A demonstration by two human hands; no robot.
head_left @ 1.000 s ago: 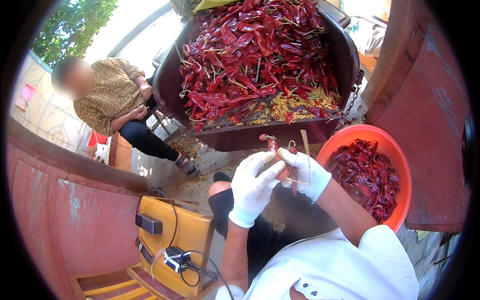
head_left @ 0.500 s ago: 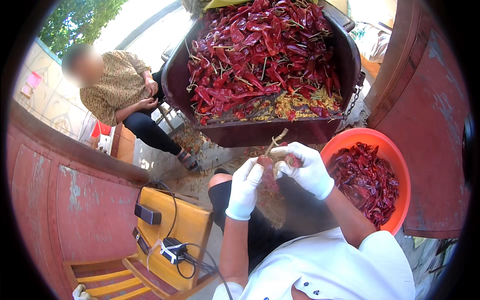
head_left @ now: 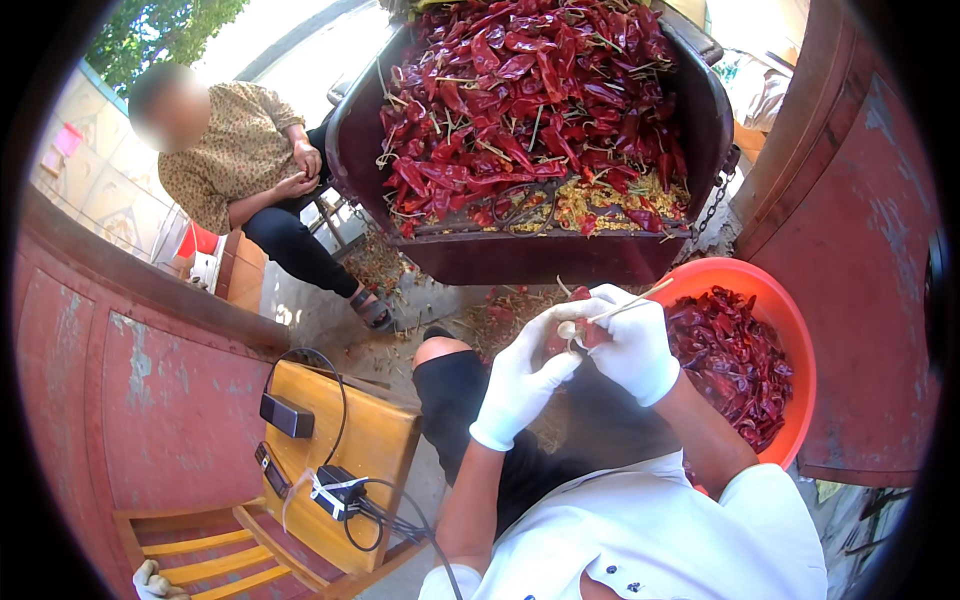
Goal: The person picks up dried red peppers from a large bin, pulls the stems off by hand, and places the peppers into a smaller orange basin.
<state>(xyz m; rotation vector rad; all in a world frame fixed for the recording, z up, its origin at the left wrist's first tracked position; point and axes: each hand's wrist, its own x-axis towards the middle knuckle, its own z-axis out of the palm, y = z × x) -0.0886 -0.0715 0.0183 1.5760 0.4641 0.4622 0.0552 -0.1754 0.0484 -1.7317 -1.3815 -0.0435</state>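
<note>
Stem first: long pale straw-coloured stem (head_left: 640,300) pinched in fingertips of white-gloved right hand (head_left: 635,345), inner end close to white-gloved left hand (head_left: 525,385). Left thumb and fingers curled in around wrinkled dull-red dried pepper (head_left: 554,342), mostly hidden by glove; can't tell if joined to stem or apart. Held up over lap, just in front of dark maroon open-topped cart (head_left: 540,262). Small red bit just above right fingertips, can't tell if gripped.

Progress, judging by piles: partway, with plenty left. Apparently done: dark-red pepper pieces (head_left: 735,370) in round bright-orange plastic basin (head_left: 803,370) beside right forearm, no stems clearly visible at this size. Apparently left: big heap of glossy red peppers (head_left: 530,100) in cart, many pale stems showing, looks larger than basin load. Yellow seeds (head_left: 600,205) along cart's near edge. Pepper in hand not in basin yet.
</note>
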